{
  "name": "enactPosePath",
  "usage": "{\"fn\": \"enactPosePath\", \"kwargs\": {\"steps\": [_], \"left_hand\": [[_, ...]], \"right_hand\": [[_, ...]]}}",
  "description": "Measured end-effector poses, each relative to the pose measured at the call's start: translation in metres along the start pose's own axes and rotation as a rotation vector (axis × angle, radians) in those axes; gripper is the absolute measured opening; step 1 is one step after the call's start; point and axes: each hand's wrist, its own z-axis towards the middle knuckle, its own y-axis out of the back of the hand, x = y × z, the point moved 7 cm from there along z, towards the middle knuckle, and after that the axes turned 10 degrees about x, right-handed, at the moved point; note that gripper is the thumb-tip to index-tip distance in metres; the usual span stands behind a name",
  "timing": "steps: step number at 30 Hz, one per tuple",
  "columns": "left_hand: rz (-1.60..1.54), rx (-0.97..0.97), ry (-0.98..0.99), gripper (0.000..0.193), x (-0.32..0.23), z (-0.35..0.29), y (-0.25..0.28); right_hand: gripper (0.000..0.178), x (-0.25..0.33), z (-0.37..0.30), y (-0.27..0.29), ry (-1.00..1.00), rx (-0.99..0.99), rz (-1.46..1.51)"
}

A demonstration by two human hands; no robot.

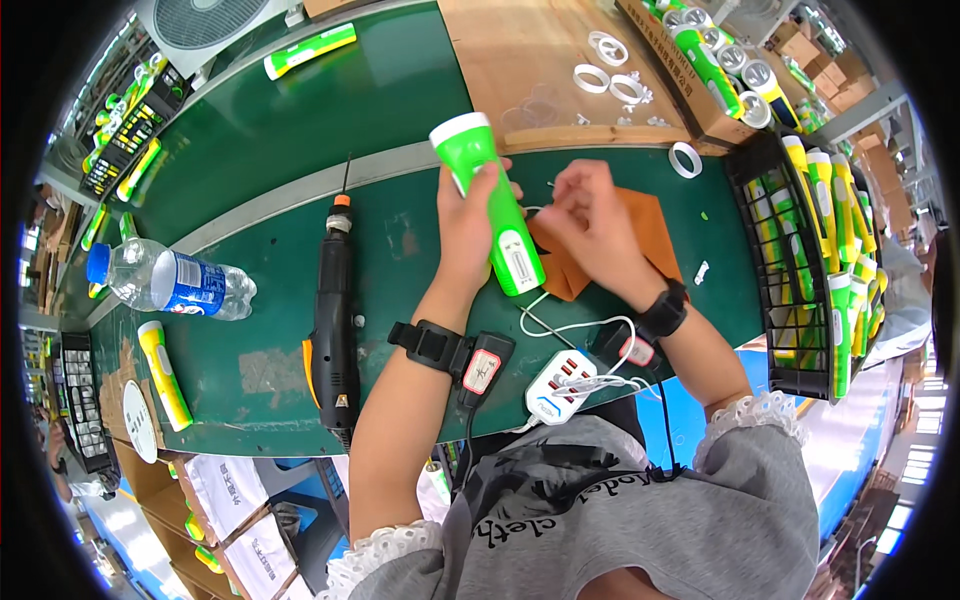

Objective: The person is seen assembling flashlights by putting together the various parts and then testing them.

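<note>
My left hand [466, 230] is wrapped round a green flashlight [519, 255] with a white head, tilted so the head points away from me. Just right of it, my right hand [598, 225] has its fingers drawn together in a pinch. Whatever lies between those fingertips is too small to make out; a thin white cable [533, 211] shows close by. Beneath both hands is a brown-orange sheet [655, 232] on the green bench. A white multi-port charger [545, 400] with several white cables sits near the bench's front edge, between my forearms.
A black electric screwdriver [337, 310] lies left of my left arm, bit pointing away. Further left are a water bottle [205, 287] and a yellow-green flashlight [165, 375]. A black crate [770, 290] of flashlights stands right. White rings [591, 78] and a cardboard box [668, 65] are at the back.
</note>
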Motion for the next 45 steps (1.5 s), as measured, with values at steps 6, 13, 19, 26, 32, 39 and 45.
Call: {"fn": "enactPosePath", "kwargs": {"steps": [6, 13, 19, 26, 32, 39, 45], "left_hand": [[-0.127, -0.034, 0.091, 0.035, 0.01, 0.004, 0.018], [-0.159, -0.005, 0.157, 0.04, 0.013, 0.0, 0.015], [-0.352, 0.169, 0.041, 0.046, 0.007, 0.003, 0.004], [0.233, 0.179, 0.111, 0.078, 0.006, -0.003, -0.015], [0.303, 0.251, 0.048, 0.09, 0.004, -0.001, -0.015], [0.335, 0.228, 0.08, 0.083, 0.003, -0.005, -0.019], [0.435, 0.232, 0.058, 0.085, 0.007, -0.002, -0.016]], "right_hand": [[0.034, -0.016, 0.009, 0.015, 0.069, 0.218, -0.1], [0.019, -0.01, 0.022, -0.018, 0.175, 0.229, -0.669], [0.023, -0.033, 0.024, 0.024, 0.114, -0.156, -0.104], [0.032, -0.007, 0.019, 0.02, 0.182, -0.042, 0.167], [0.017, 0.019, 0.017, 0.018, 0.287, -0.054, -0.082], [0.01, 0.011, 0.015, 0.03, 0.19, -0.239, -0.276], [0.014, -0.017, 0.018, 0.035, 0.057, -0.278, -0.111]]}}
